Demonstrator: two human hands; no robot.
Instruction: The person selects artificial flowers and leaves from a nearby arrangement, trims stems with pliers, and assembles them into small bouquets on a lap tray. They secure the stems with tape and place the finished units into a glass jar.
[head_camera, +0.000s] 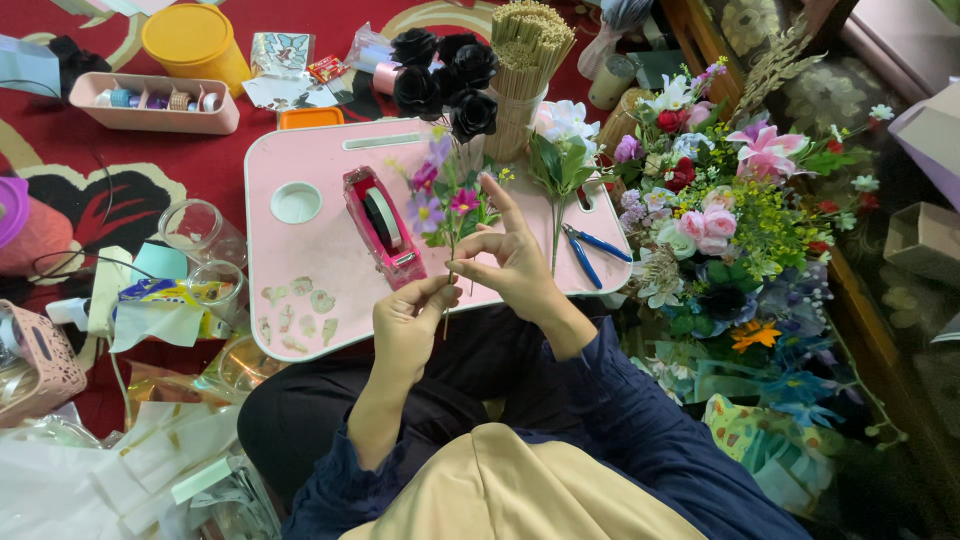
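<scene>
Just beyond the hands, a pink tape dispenser (381, 226) sits on the pink worktop (310, 262), with blue-handled pliers (592, 248) off to the right and black paper roses (446, 72) farther back. The left hand (408, 322) pinches the stem of a small sprig of purple and pink flowers (441, 200) from below. The right hand (508, 262) grips the same stem just above, forefinger raised.
</scene>
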